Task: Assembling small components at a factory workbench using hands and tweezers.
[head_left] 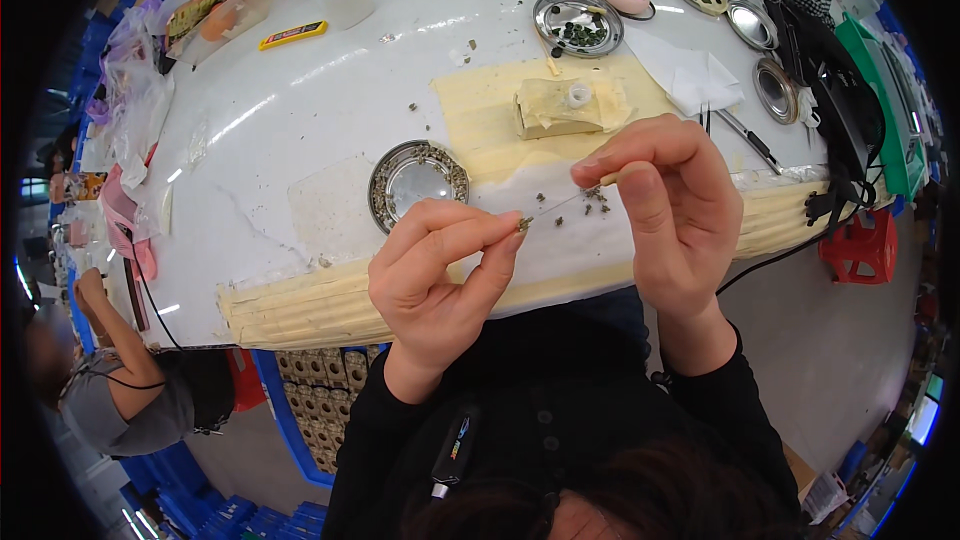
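Observation:
My left hand [435, 265] pinches a small greenish-gold piece [524, 225] between thumb and forefinger, its other fingers curled. Between thumb and forefinger of my right hand [685, 205] is a needle-like tool with a thin shaft [558, 205] and a yellowish end. The shaft slants down to the left and its tip reaches the piece; whether it enters it I cannot tell. Several similar loose pieces [597, 200] lie on white paper [585, 250] below my hands. Left of them, a round metal dish [416, 188] has more such pieces around its inner edge.
Beyond my hands stands a tape-wrapped block [548, 112]. A metal dish of dark green pieces [578, 22] sits farther back. Tweezers and a pen-like tool [750, 140] lie at right. A yellow box [293, 35] is at far left. Another person [120, 380] sits at left.

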Motion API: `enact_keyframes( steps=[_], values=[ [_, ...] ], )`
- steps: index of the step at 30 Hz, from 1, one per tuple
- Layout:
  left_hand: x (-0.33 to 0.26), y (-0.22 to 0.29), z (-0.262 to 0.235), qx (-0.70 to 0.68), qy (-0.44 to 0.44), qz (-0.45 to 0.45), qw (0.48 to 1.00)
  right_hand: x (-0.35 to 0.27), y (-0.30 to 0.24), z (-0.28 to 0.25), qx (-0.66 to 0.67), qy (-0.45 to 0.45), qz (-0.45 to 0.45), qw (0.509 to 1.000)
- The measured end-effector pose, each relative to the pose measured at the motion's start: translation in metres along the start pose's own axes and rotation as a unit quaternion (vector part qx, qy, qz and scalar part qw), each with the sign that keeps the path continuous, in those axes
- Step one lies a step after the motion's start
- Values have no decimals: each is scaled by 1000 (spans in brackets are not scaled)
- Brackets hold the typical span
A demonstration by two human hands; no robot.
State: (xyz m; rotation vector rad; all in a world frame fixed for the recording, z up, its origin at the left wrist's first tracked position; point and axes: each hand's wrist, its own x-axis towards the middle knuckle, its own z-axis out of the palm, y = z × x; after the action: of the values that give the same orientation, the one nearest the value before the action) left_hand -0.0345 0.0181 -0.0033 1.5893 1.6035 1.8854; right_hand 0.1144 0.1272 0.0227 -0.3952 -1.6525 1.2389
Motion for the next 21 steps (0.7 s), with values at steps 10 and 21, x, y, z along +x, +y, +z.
enact_keyframes(
  steps=[10, 21],
  values=[
    [1, 0, 1, -4, -18, -5, 1000, -8, 4, 11, 101, -27, 48, 993],
    [1, 1, 2, -1, -16, 0, 1000, -9, 3, 13, 91, -22, 41, 995]
  ],
)
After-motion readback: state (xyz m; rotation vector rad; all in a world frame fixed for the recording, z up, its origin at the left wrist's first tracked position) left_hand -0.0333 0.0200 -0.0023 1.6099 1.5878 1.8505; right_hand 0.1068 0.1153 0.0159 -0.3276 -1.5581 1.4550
